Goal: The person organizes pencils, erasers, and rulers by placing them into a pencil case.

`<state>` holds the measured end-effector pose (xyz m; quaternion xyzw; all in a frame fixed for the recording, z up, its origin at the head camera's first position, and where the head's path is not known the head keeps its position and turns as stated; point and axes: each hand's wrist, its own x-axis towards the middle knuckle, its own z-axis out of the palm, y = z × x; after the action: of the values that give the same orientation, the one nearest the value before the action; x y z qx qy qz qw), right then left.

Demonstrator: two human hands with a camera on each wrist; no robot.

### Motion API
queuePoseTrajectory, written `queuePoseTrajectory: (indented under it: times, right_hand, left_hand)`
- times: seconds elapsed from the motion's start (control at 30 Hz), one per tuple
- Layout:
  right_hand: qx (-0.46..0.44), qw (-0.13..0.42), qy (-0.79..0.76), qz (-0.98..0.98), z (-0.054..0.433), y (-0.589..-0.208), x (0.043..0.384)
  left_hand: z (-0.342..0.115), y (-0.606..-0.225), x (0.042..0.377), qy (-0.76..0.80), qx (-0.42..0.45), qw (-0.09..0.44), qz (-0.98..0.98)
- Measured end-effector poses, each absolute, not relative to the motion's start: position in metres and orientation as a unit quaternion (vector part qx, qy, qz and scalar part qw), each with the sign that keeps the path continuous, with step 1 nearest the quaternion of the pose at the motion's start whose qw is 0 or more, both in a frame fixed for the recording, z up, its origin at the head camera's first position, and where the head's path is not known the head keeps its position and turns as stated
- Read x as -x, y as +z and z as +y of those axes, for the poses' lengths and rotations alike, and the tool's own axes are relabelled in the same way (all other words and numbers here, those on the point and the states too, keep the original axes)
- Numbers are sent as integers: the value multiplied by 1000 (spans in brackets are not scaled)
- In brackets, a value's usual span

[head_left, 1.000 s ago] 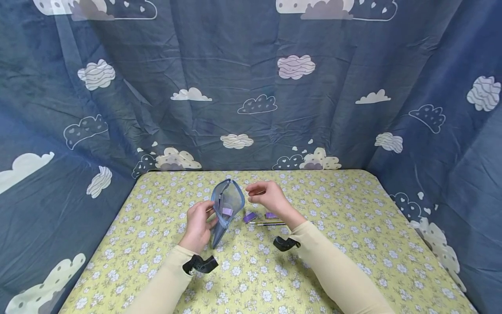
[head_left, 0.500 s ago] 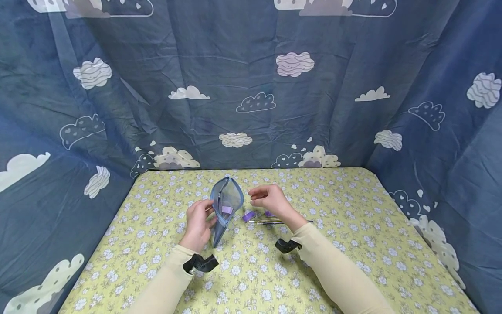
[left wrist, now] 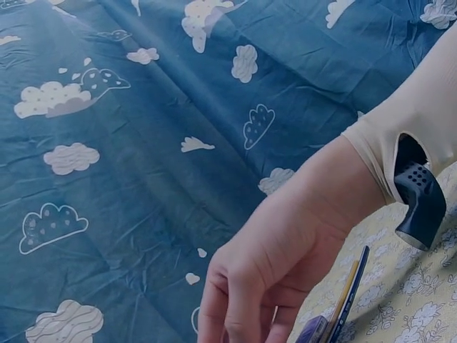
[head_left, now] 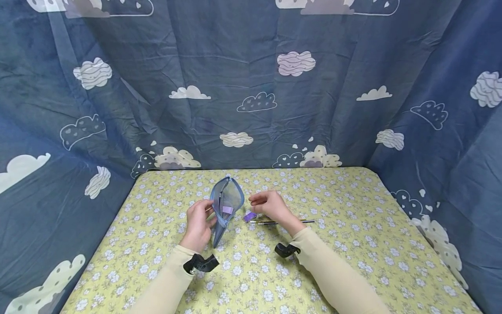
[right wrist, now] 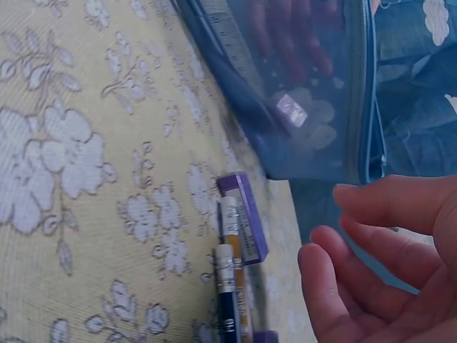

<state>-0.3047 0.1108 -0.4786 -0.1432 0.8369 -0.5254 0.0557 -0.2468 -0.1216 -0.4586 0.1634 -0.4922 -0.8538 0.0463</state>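
My left hand (head_left: 198, 223) grips the side of a translucent blue zip pouch (head_left: 234, 194), whose mouth gapes toward the head camera. Inside it show a small lilac block (head_left: 227, 210) and a thin dark stick-like item. To the pouch's right, my right hand (head_left: 272, 206) hovers above the cloth with loosely bent fingers and nothing between them. Under and beside it lie a purple-sleeved eraser (right wrist: 243, 218), a blue pencil (right wrist: 227, 304) and a yellow pencil (right wrist: 238, 264) with white eraser ends. Another purple piece (right wrist: 265, 336) peeks in at the right wrist view's bottom edge.
A yellow floral cloth (head_left: 345, 253) covers the table. Dark blue curtains (head_left: 251, 126) with cloud prints stand behind it and at both sides. Black camera mounts (head_left: 201, 263) sit at both wrists of the cream sleeves.
My right hand has lowered slightly toward the pencils and now covers the second purple piece in the head view. The left hand and pouch stay nearly still.
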Motion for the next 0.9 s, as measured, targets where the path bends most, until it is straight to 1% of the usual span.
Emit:
queuePoseTrajectory:
  times: [0.07, 0.37, 0.63, 0.9]
  right_hand:
    - [146, 51, -523, 838, 110, -481, 305]
    - [136, 73, -534, 831, 111, -492, 303]
    - [129, 74, -540, 828, 113, -496, 303]
    - [141, 75, -529, 833, 113, -501, 303]
  left_hand:
    - [-122, -458, 247, -855, -165, 46, -489]
    - [-121, -458, 247, -857, -173, 47, -484]
    - [-120, -457, 249, -857, -168, 47, -485]
    - [-123, -459, 248, -857, -165, 46, -487]
